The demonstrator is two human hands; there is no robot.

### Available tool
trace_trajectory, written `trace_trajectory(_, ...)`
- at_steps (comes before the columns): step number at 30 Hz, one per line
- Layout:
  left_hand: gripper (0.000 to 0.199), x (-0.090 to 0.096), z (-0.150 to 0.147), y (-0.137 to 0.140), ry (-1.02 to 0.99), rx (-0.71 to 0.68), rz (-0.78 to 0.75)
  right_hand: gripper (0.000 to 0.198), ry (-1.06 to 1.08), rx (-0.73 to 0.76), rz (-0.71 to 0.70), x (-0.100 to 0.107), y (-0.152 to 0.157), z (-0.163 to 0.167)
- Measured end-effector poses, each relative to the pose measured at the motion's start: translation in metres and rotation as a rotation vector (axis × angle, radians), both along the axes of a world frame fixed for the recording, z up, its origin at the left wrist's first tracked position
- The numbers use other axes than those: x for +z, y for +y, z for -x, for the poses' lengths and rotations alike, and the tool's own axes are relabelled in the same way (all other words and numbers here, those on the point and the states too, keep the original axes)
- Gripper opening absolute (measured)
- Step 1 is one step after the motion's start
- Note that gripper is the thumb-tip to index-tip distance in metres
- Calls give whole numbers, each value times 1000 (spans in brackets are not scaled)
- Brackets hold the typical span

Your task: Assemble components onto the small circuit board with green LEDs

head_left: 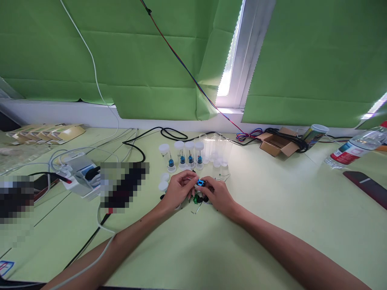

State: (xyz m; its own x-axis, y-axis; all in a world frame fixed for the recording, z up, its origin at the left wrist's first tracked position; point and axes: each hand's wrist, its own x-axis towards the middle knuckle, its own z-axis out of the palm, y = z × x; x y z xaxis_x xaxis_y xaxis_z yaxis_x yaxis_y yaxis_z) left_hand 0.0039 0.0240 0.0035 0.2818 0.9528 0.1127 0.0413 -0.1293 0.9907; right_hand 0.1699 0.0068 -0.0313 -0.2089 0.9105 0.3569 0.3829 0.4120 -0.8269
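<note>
Blue and black, a small part (200, 183) sits between my two hands in the head view, above the pale green tabletop (287, 209). My left hand (181, 187) pinches at its left side, thumb and forefinger drawn close together; my right hand (218, 195) holds its right side, the fingers likewise narrowed. It is so small and so covered by my fingertips that I can't tell exactly what it is. Just below it, between my hands, lie a green piece (196, 199) and a black round piece (206, 199), with a bent metal rod (198, 208) nearer to me.

Beyond my knuckles stand four clear tubes with white caps (179, 145), each with a blue piece low inside; to their right is a group of clear tubes (216, 145). Loose white caps (163, 185) lie beside my left hand. Behind the tubes runs a black cable (151, 129). Over to the right are a cardboard box (273, 146) and a plastic bottle (352, 150) with a red-and-white label. Well off to my left, a white power strip (77, 167) lies among cords, and green sheets (151, 60) hang across the window.
</note>
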Motion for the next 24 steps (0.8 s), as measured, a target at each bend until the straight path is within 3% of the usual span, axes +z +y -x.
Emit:
trace_trajectory(9,22,-3,0,1,-26,-9,2,31,-68,-29,-11,1,0,1)
trace_trajectory(24,26,6,-2,-1,-109,-32,17,42,-2,10,-24,5,-1,0)
